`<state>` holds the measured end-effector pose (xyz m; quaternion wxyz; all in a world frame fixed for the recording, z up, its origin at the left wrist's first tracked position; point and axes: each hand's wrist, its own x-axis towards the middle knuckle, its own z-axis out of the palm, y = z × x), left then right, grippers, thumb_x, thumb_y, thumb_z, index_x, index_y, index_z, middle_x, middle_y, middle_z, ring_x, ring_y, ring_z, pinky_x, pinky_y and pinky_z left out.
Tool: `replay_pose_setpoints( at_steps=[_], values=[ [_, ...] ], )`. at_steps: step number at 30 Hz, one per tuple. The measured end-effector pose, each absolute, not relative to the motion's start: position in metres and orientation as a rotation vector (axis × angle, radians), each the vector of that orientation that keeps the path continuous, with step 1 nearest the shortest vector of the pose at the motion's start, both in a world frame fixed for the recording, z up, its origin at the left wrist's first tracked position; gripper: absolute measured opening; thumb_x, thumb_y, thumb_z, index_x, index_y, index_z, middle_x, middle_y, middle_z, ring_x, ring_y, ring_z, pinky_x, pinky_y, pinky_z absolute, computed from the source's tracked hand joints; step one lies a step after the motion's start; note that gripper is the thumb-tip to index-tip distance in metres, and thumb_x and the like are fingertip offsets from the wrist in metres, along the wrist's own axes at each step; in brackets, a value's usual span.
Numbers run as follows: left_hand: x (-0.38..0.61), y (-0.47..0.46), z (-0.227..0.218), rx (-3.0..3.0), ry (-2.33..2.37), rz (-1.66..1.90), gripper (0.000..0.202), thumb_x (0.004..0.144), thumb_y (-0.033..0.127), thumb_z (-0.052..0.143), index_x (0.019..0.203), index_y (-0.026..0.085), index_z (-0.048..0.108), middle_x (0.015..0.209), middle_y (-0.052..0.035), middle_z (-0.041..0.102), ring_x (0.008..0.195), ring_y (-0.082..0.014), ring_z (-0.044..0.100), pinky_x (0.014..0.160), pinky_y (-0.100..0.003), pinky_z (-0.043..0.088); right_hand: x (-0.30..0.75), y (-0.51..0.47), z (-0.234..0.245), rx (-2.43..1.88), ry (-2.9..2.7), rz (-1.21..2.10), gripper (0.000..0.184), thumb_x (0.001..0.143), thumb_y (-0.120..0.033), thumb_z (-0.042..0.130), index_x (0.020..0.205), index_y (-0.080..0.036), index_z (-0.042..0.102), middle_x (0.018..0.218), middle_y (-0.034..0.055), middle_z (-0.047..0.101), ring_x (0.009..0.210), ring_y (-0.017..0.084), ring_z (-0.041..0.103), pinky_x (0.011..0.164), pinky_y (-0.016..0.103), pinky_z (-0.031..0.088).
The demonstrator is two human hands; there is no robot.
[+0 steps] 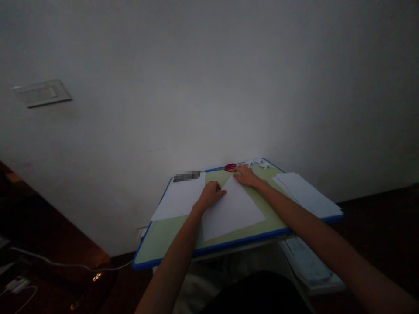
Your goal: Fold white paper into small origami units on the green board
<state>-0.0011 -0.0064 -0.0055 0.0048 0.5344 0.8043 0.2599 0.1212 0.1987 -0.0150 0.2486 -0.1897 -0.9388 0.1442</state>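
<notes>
A white sheet of paper [231,213] lies on the pale green table top, narrowing to a point at its far end, so it looks folded. My left hand [212,195] is at its left edge, fingers curled in and the thumb side on the paper. At the far tip rests my right hand [246,175], palm down, thumb on the paper and fingers stretched apart. Just beyond those fingers are red-handled scissors [230,167], their blades hidden from me.
The small table [170,239] has a blue rim and stands against a wall. White scraps [260,162] lie at the far right corner, a paper stack [307,192] at right. Another sheet [180,200] is at left, a blurred-out dark object [186,176] behind it. A cable [65,264] runs lower left.
</notes>
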Motion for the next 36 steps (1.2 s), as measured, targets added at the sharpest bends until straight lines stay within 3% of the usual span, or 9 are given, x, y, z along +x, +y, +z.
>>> replay_pose_setpoints(
  at_steps=[4,10,15,20,36],
  values=[
    [0.001,-0.006,-0.005,1.705,2.474,0.837,0.023,0.089,0.039,0.064,0.089,0.016,0.068,0.093,-0.0080,0.068,0.086,-0.0212,0.063,0.079,-0.032,0.049,0.120,0.201,-0.019,-0.440,-2.601,0.415,0.034,0.095,-0.032,0.059,0.128,-0.024,0.068,0.143,0.0115,0.059,0.135,0.034,0.048,0.111,0.057,0.037],
    [-0.005,-0.008,-0.004,1.725,2.223,0.867,0.041,0.075,0.043,0.079,0.107,0.018,0.073,0.097,-0.0050,0.064,0.084,-0.0183,0.062,0.077,-0.029,0.051,0.121,0.199,-0.019,-0.279,-2.666,0.429,0.029,0.094,-0.034,0.063,0.120,-0.025,0.070,0.141,0.0096,0.062,0.137,0.031,0.048,0.111,0.059,0.036],
    [-0.003,-0.009,-0.003,1.830,2.219,0.805,0.033,0.078,0.038,0.077,0.107,0.023,0.079,0.098,-0.0052,0.058,0.085,-0.0175,0.059,0.082,-0.029,0.050,0.120,0.198,-0.019,-0.227,-2.673,0.413,0.028,0.093,-0.030,0.063,0.118,-0.021,0.072,0.140,0.0116,0.063,0.134,0.029,0.052,0.112,0.051,0.038],
    [-0.001,-0.009,-0.003,1.799,2.216,0.818,0.033,0.078,0.039,0.076,0.108,0.026,0.080,0.101,-0.0050,0.058,0.086,-0.0180,0.059,0.083,-0.029,0.050,0.118,0.198,-0.018,-0.167,-2.684,0.394,0.023,0.091,-0.022,0.063,0.111,-0.020,0.075,0.123,0.0088,0.072,0.121,0.025,0.062,0.107,0.039,0.044],
    [0.000,-0.011,-0.005,1.786,2.164,0.830,0.038,0.073,0.042,0.083,0.109,0.027,0.080,0.104,-0.0049,0.058,0.092,-0.0201,0.060,0.089,-0.033,0.049,0.113,0.188,-0.018,-0.080,-2.603,0.375,0.020,0.092,-0.021,0.063,0.108,-0.020,0.075,0.120,0.0099,0.073,0.122,0.026,0.062,0.107,0.042,0.044]
  ],
)
